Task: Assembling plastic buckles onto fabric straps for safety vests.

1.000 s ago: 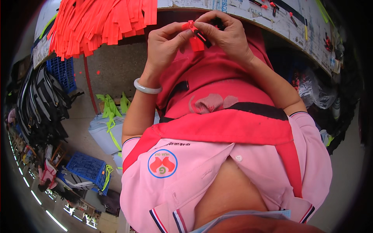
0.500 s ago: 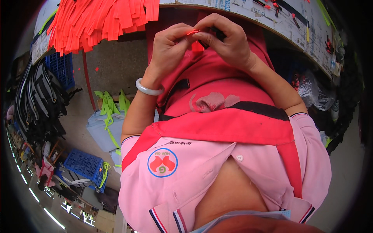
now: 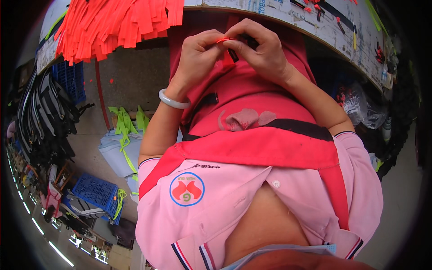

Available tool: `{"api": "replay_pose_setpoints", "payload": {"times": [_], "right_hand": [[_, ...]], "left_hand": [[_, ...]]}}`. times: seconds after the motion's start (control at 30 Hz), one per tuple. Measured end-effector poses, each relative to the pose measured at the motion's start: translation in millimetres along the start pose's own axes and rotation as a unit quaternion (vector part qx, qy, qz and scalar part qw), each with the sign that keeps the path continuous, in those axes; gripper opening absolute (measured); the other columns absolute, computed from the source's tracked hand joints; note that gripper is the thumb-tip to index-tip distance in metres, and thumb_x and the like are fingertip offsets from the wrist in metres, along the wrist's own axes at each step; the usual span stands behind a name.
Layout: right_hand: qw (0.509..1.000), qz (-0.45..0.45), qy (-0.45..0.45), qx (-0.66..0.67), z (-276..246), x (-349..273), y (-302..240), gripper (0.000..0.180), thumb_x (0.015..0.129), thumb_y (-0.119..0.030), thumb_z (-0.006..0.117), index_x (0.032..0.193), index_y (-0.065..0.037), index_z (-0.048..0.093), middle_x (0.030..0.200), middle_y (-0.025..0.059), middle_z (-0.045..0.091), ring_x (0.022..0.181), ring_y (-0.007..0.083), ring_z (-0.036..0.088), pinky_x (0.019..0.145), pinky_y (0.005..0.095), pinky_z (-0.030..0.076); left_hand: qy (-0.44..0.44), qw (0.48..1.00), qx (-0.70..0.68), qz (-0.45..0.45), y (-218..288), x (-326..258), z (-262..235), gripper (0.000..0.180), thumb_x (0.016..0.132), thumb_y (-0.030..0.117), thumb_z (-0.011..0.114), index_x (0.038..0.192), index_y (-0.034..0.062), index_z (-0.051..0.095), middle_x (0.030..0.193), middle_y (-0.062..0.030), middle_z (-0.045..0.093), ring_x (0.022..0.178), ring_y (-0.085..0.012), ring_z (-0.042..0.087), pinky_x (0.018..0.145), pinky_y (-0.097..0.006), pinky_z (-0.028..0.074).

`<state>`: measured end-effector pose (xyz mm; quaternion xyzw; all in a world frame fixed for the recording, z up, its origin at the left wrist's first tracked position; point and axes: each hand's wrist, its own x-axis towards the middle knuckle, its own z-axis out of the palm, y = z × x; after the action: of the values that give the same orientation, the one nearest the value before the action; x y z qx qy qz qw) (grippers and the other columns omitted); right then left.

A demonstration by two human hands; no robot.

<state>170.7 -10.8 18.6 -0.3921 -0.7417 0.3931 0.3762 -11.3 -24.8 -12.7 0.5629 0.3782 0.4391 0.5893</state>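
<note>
Both of my hands meet in front of my red apron [image 3: 252, 90], just below the table edge. My left hand [image 3: 198, 58] pinches a short orange-red strap piece [image 3: 223, 42] at its top. My right hand [image 3: 261, 51] closes on the same strap and on a small black plastic part [image 3: 234, 55] hanging under the fingers. A pale bangle [image 3: 173, 100] sits on my left wrist. Most of the strap is hidden by my fingers.
A big heap of orange-red strap pieces [image 3: 121, 22] hangs over the table edge [image 3: 324, 33] at upper left. Black straps [image 3: 40, 117] hang at the left. Blue crates [image 3: 96, 193] and neon green straps [image 3: 126, 123] lie on the floor. Bags [image 3: 364, 108] sit at the right.
My hands have stayed together at the apron and shifted slightly; the orange-red strap is now tucked deeper between my fingertips, showing less of it than before.
</note>
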Motion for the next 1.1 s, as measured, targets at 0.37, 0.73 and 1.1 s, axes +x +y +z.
{"api": "replay_pose_setpoints", "payload": {"times": [0.37,0.73,1.1], "right_hand": [[1.000,-0.030,0.000,-0.007,-3.9,2.4,-5.0,0.015,0.081,-0.004,0.068,0.094,-0.002,0.062,0.081,0.0077,0.059,0.071,0.0161,0.058,0.064,0.0264,0.047],[0.994,0.088,0.014,0.065,-6.2,-3.8,25.8,0.019,0.087,-0.018,0.067,0.092,0.000,0.064,0.076,0.0025,0.063,0.068,0.0076,0.057,0.061,0.0222,0.047],[0.971,0.157,0.057,-0.170,-40.6,18.6,78.3,0.020,0.088,-0.022,0.062,0.089,-0.002,0.062,0.067,0.0043,0.060,0.054,0.0103,0.053,0.055,0.0248,0.045]], "left_hand": [[0.011,0.996,-0.087,-0.028,4.7,2.7,9.1,0.012,0.084,-0.004,0.057,0.091,-0.0039,0.066,0.077,-0.0044,0.061,0.064,-0.0076,0.056,0.056,-0.022,0.045],[0.037,0.993,-0.049,-0.097,-4.7,10.5,9.4,0.015,0.089,0.005,0.061,0.101,-0.0032,0.066,0.079,-0.0036,0.064,0.068,-0.0084,0.061,0.062,-0.021,0.050],[0.031,0.814,-0.509,-0.278,-76.5,75.2,49.3,0.023,0.096,0.014,0.048,0.110,-0.0041,0.054,0.097,-0.0093,0.060,0.082,-0.0148,0.062,0.071,-0.025,0.056]]}}
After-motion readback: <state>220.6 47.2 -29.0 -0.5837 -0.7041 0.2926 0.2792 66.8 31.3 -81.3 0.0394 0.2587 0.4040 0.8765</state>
